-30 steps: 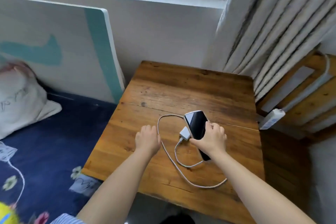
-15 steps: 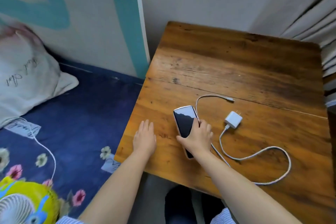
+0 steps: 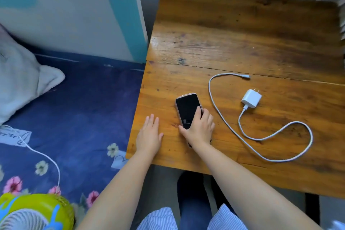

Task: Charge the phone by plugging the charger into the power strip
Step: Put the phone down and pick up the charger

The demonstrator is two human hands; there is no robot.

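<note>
Head view: nearest the camera, a round yellow-green fan (image 3: 35, 213) with a white ribbed grille sits at the lower left on a dark blue floral bedsheet (image 3: 84, 110), where a thin white cord (image 3: 49, 159) trails across the fabric. Two bare forearms reach up from striped blue-and-white cloth. The left hand (image 3: 149, 136) lies flat, palm down with fingers spread, on the worn, glossy plank top of the wooden table (image 3: 242, 33) near its left edge. Just beside it, the right hand (image 3: 198, 129) is wrapped around the lower half of the phone (image 3: 187, 109), a slim rounded slab with a black glass screen and pinkish rim, lying on the wood. Further right, apart from the phone, a smooth white cable (image 3: 276, 136) loops across the table from the squarish white charger (image 3: 251, 98), whose two metal prongs point away; the cable's free plug end (image 3: 245, 76) rests unconnected beyond. At far left a soft pale pillow (image 3: 20, 80) leans near a teal-and-white painted board (image 3: 89, 11).
</note>
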